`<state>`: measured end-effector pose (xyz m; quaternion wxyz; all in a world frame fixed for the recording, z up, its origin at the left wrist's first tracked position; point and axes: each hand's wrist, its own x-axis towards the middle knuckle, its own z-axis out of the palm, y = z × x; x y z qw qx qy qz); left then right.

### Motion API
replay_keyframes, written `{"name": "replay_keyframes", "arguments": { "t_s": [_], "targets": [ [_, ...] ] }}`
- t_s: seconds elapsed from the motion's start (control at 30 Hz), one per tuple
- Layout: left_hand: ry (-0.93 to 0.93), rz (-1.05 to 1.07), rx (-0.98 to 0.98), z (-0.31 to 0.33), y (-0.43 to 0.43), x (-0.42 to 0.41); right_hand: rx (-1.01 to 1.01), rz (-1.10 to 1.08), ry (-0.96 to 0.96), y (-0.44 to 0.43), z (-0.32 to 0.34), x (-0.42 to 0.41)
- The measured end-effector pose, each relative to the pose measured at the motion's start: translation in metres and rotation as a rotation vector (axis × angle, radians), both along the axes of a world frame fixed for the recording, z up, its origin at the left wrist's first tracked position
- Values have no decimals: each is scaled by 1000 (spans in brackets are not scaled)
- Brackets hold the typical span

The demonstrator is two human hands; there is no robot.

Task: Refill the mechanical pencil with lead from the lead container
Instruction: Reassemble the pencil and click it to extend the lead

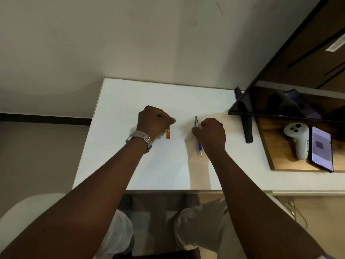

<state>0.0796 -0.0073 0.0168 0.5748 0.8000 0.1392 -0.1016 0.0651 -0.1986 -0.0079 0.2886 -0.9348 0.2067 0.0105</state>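
Observation:
A small orange lead container (pixel 168 134) rests on the white table (pixel 130 113), and my left hand (pixel 154 121) pinches its upper end with curled fingers. A steel watch sits on that wrist. To the right lies a mechanical pencil (pixel 198 136) with a silver top, a blue barrel and its tip pointing toward me. My right hand (pixel 211 134) is closed over the pencil's middle, hiding that part. Both objects appear to touch the table.
A dark monitor (pixel 280 90) leans over the table's right side, its black stand foot (pixel 246 126) close to my right hand. Beyond it, a wooden board (pixel 268 146) carries a white controller (pixel 296 139) and a phone (pixel 321 148). My knees show below the table's front edge.

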Motion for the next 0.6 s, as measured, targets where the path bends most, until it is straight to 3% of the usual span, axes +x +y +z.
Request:
{"name": "replay_keyframes", "arguments": {
  "t_s": [0.27,0.5,0.6],
  "targets": [
    [-56,-89,12,6,-19,-9,94,-80,76,-4,4,23],
    [-7,-199,-30,11,-38,-29,737,-261,-17,3,33,5],
    [-44,-211,-67,18,-45,-34,861,-240,-60,10,53,-7]
  ]
}}
